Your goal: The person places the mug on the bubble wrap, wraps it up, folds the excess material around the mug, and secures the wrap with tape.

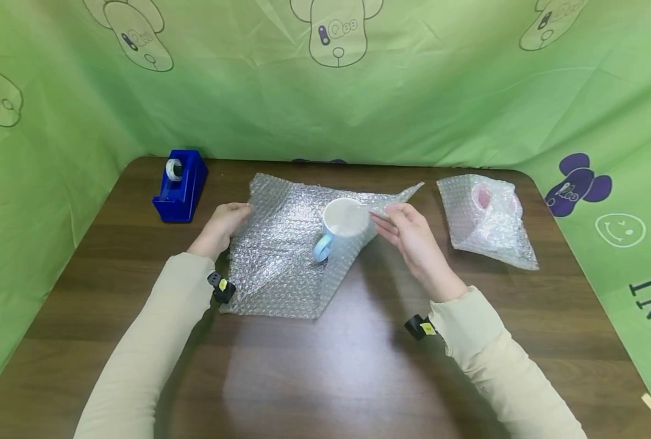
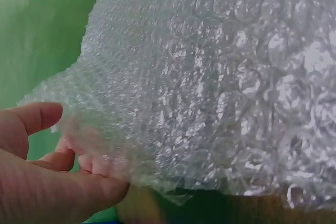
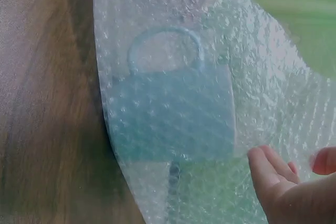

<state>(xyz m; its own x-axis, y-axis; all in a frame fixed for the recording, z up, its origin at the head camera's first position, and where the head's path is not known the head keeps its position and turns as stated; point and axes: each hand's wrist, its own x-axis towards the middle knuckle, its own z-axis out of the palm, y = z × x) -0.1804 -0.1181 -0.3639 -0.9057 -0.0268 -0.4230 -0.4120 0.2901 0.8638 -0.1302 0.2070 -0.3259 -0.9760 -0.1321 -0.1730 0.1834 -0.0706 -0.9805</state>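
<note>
A light-blue mug (image 1: 333,235) with a white inside stands on a sheet of bubble wrap (image 1: 276,244), its handle toward the near left. With my left hand (image 1: 221,227) I hold the sheet's left edge; in the left wrist view some fingers show blurred through the wrap (image 2: 173,77). My right hand (image 1: 413,241) pinches the lifted right side of the sheet beside the mug's rim. The right wrist view shows the mug (image 3: 173,114) through the raised wrap, with my right hand (image 3: 289,187) at its lower right.
A blue tape dispenser (image 1: 181,189) with a roll of tape stands at the table's back left. At the back right lies a bubble-wrapped bundle (image 1: 487,219) with something pink and white inside. Green printed cloth (image 1: 249,110) encloses the brown wooden table (image 1: 303,384) at the back and sides.
</note>
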